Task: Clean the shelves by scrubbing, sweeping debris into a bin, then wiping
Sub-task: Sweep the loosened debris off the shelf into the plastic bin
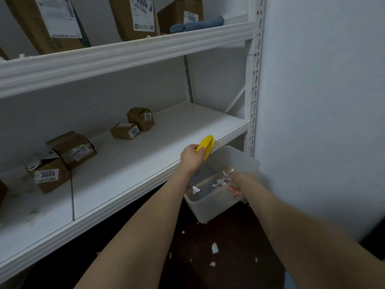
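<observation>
My left hand (192,157) grips a yellow brush (206,146) at the front edge of the white lower shelf (158,147), right above a translucent plastic bin (239,161). My right hand (237,183) holds the bin by its near right rim, just below the shelf edge. White scraps of debris (220,180) lie inside the bin. A folded blue cloth (196,25) rests on the upper shelf (125,57) at the right.
Several labelled cardboard boxes (70,150) stand along the lower shelf's left and back. More boxes (133,15) sit on the upper shelf. White scraps (214,248) litter the dark floor below. A white wall (323,101) closes in on the right beside the shelf post (253,90).
</observation>
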